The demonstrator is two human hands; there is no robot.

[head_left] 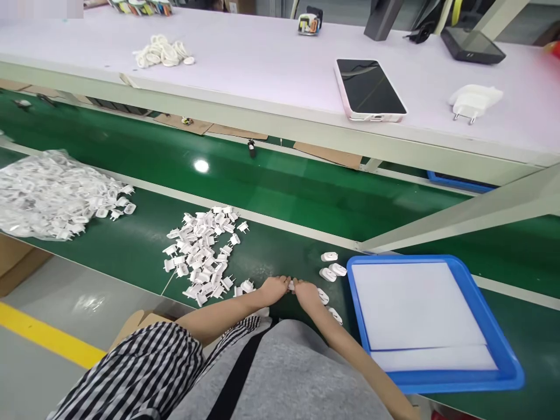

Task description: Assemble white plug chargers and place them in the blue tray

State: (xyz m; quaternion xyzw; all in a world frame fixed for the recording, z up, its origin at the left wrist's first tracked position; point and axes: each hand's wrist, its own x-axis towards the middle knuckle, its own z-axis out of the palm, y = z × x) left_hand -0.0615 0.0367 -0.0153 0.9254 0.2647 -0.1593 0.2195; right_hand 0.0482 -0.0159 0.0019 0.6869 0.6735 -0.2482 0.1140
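Note:
Close together over the green work surface, my left hand and my right hand both grip a small white plug piece between their fingertips. Most of that piece is hidden by the fingers. To the left lies a loose pile of white two-pin plug pieces, with a few more plug pieces beside my left hand. White oval pieces lie to the right, some of them right by my right hand.
A blue tray lined with white sheets sits at right. At far left, a clear bag spills plug pieces. The raised shelf ahead carries a phone, a white cable and a wrapped charger; its slanted leg stands behind the tray.

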